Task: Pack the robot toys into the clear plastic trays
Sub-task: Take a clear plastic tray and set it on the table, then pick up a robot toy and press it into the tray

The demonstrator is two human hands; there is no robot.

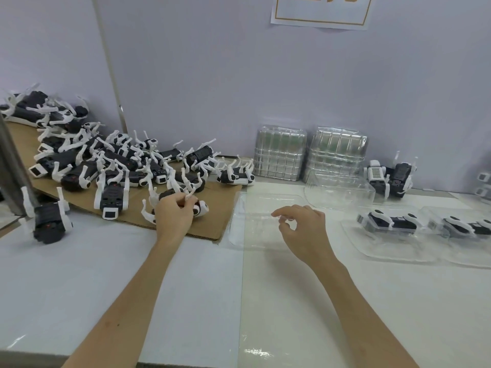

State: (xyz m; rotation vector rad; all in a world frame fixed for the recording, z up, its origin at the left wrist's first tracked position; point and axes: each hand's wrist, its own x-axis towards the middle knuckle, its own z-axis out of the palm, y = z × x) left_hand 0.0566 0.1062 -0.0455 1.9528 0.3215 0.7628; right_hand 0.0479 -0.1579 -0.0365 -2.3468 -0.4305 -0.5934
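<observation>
My left hand [174,213] grips a black and white robot toy [199,207] lying on its back at the near edge of the cardboard sheet [210,229]. A heap of robot toys [106,160] covers the cardboard behind it. My right hand [301,229] hovers over an empty clear plastic tray [255,208] in the middle of the table, fingers loosely curled and holding nothing. To the right, two clear trays [393,251] each hold a robot toy [388,221].
Two stacks of clear trays [280,155] stand against the back wall, with a loose tray [337,192] in front. More robot toys [390,179] sit at the right back. One toy [50,219] stands at the left on the white table [186,288]. A paper sign [321,11] hangs on the wall.
</observation>
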